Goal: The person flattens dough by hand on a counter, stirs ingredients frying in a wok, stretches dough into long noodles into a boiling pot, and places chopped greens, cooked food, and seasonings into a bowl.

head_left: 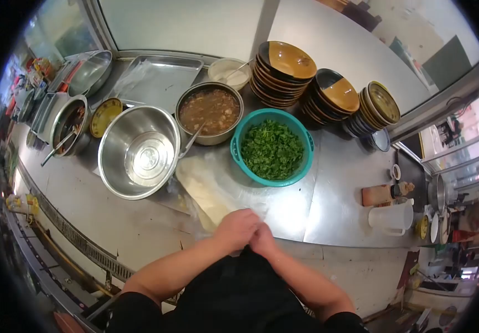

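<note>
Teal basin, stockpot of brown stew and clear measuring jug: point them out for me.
Teal basin (pixel 236 157): head view, left rim.
Stockpot (pixel 210 141): head view, front wall.
Measuring jug (pixel 390 217): head view, body.

Hands (pixel 249 230) together near teal basket (pixel 310 143) of chopped greens (pixel 272 150).

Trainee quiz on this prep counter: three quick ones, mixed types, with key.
1. True or false: the large, round, shiny metal bowl is empty.
2. What does the round turquoise plastic basin hold?
A) brown chunky stew
B) leafy green herbs
C) white powder
3. Fill in "near" or "far": the bare left hand and bare right hand meet at the ____ edge of the grey metal counter.

Key: 1 true; 2 B; 3 near.
</note>
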### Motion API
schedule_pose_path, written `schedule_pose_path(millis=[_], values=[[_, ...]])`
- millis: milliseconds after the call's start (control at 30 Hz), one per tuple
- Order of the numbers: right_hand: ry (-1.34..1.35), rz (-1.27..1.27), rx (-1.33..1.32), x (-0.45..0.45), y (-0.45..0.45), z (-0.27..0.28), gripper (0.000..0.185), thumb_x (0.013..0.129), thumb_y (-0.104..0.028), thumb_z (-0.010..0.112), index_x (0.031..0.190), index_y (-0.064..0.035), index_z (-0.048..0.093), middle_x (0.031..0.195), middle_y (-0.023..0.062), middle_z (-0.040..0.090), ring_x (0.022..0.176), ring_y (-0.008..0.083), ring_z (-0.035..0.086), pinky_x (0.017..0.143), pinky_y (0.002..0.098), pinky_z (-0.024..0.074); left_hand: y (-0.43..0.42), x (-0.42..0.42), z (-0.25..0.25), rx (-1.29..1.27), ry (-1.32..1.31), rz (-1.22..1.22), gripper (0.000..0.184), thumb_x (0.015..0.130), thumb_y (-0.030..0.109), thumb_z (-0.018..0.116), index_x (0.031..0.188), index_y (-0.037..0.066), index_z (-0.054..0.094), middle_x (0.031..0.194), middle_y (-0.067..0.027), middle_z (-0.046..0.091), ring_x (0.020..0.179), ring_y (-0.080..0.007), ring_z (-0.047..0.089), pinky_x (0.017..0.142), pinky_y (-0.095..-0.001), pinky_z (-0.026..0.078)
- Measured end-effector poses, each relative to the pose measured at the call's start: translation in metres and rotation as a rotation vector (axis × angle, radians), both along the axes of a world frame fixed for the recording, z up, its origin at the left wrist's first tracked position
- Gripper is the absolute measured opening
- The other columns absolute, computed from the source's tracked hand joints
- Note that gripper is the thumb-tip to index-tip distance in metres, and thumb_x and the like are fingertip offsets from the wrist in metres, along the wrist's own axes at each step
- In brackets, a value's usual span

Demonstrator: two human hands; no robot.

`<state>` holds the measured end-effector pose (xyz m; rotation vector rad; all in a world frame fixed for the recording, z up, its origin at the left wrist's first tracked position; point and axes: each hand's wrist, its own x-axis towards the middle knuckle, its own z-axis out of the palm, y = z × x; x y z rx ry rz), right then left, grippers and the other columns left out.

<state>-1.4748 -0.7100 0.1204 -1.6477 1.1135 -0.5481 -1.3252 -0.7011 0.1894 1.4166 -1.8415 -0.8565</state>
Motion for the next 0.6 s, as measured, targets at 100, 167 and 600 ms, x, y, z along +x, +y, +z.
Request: schedule_pose_path(millis=[100,167,600], values=[[-0.028,-0.169,-0.011,-0.041,-0.017,-0.004,0.029,0.078,-0.002,0.053,0.106,-0.0014,0.059,0.089,0.0079,0.064,0.078,0.0176,0.059,0.074,0.0309,0.0473,-0.025,-0.034,0.018,-0.211,-0.032,-0.036,0.012,0.070,0.017,0.062,0.076,0.007,0.060,0.081,-0.0094,0.057,0.079,-0.0302,0.055,0.068,-0.0383,0.045],[-0.013,-0.404,0.061,-0.068,-0.043,0.038,0.025,0.079,0.001,0.048,0.100,-0.0013,0.062,0.083,0.0062,0.064,0.075,0.0127,0.058,0.070,0.0273,0.0470,-0.039,-0.050,0.020,-0.301,0.003,-0.070,0.014,0.070,0.018,0.063,0.076,0.006,0.060,0.091,-0.0108,0.060,0.083,-0.0302,0.056,0.074,-0.0388,0.046],[0.052,-0.563,-0.639,-0.169,-0.027,0.007,0.048,0.076,-0.010,0.062,0.120,-0.0021,0.044,0.121,0.0165,0.046,0.114,0.0335,0.044,0.100,0.0417,0.0339,-0.056,-0.100,-0.039,-0.080,-0.256,-0.135,0.036,0.074,0.013,0.058,0.109,0.006,0.056,0.111,-0.0186,0.055,0.098,-0.0365,0.055,0.083,-0.0426,0.046]])
